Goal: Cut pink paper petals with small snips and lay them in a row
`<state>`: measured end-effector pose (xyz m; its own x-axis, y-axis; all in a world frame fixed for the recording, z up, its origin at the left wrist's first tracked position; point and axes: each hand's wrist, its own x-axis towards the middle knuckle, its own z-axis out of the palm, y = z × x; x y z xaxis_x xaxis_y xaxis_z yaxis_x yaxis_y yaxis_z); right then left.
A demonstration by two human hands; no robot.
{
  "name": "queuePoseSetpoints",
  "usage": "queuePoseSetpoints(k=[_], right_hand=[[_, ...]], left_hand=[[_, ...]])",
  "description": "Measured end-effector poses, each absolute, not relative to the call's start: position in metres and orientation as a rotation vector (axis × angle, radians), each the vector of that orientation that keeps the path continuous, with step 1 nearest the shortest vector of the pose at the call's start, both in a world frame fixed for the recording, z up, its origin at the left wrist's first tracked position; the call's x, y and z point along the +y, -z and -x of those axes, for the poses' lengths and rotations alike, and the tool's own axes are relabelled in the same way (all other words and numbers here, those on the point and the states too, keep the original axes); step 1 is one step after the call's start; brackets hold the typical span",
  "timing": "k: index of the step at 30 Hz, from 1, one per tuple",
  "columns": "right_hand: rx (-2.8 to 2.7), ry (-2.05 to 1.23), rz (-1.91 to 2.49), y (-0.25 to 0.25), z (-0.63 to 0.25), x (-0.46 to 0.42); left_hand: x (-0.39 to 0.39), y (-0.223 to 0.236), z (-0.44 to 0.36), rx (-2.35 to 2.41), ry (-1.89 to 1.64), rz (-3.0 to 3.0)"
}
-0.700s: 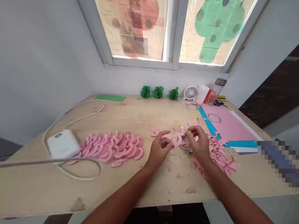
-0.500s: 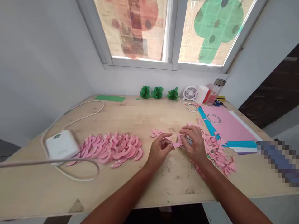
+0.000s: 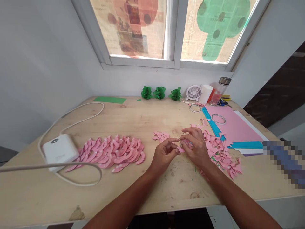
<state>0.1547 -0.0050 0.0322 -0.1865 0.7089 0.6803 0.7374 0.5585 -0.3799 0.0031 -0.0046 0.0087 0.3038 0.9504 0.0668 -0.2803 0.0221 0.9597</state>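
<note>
Over the middle of the table my left hand (image 3: 165, 155) pinches one end of a small curved pink paper piece (image 3: 180, 149). Beside it, nearly touching, my right hand (image 3: 196, 144) has its fingers bent down on the same piece, partly covering it. A few wavy pink cut pieces (image 3: 160, 136) lie just beyond my left hand. To the left spreads a pile of curved pink paper pieces (image 3: 114, 151), some with pale ends. Pink paper scraps (image 3: 220, 151) are heaped beside and under my right forearm.
A white box with a cable (image 3: 60, 149) sits at left. Green paper ornaments (image 3: 159, 93), a small fan (image 3: 193, 93) and a glass bottle (image 3: 220, 90) line the back. A tape roll (image 3: 218, 119) rests on pink sheets (image 3: 235, 127); another ring (image 3: 195, 108) lies nearby.
My right hand's fingers have moved slightly left and closer to my left fingertips, covering more of the pink piece. The view has shifted a little.
</note>
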Motion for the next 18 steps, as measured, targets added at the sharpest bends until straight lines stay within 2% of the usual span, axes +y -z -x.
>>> queuePoseSetpoints(k=[18], right_hand=[[-1.987,0.052,1.172,-0.0307,-0.1514,-0.0067]], left_hand=[[-0.0061,-0.0082,-0.0040,0.854,-1.183,-1.290]])
